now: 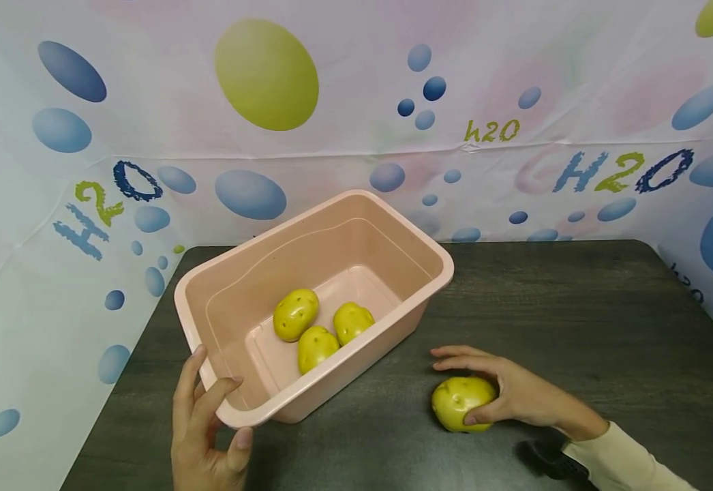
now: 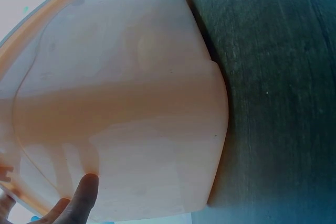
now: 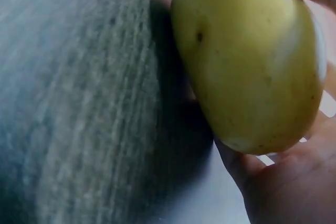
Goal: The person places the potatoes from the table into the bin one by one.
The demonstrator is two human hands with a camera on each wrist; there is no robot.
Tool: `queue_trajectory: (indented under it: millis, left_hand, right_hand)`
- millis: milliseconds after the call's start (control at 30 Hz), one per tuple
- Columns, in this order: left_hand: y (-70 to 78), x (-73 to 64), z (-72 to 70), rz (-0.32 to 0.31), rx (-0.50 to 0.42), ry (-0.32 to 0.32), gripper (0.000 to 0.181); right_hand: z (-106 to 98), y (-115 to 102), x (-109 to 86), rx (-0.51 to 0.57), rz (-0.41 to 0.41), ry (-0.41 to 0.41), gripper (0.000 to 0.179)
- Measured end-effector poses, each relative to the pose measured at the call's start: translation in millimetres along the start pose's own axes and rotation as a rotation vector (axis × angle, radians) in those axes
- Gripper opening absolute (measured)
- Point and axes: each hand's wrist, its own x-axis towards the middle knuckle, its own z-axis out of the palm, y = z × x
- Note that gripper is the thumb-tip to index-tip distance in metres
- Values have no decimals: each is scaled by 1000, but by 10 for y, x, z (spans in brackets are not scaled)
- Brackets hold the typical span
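A pale pink plastic basin (image 1: 356, 382) stands at a slant on the dark table, with three yellow potatoes (image 1: 296, 314) on its floor. At its near left corner my left hand (image 1: 206, 436) holds the rim, fingertips over the edge and thumb (image 2: 84, 192) by the outer wall. Right of the basin, another yellow potato (image 1: 454, 402) rests on the table. My right hand (image 1: 516, 395) curves round it, thumb in front and fingers over the far side. The right wrist view shows this potato (image 3: 247, 61) close against the palm, with some fingers hidden behind it.
The dark wood-grain table (image 1: 553, 307) runs back to a white sheet (image 1: 356, 82) printed with blue and green ovals and lettering. A black object (image 1: 553, 460) shows by the right sleeve (image 1: 620, 460).
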Motion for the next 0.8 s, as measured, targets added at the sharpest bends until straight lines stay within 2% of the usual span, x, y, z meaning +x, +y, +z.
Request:
queue_trajectory:
  millis: [167,267,433,800]
  left_hand:
    - [-8,8,0,9,-3,-6,40]
    - [-25,15,11,29,-20,2,42]
    - [-27,19,17,36,-30,8,43]
    - [-24,20,21,33,-32,7,43]
  right_hand:
    - [29,-13,-16,-16,4,-13,66]
    - [44,-15,-27,-43,-21,-7,67]
    - [69,-25,-37,-98,-56,15,70]
    - [86,-10,-44,-148,-51,88,75]
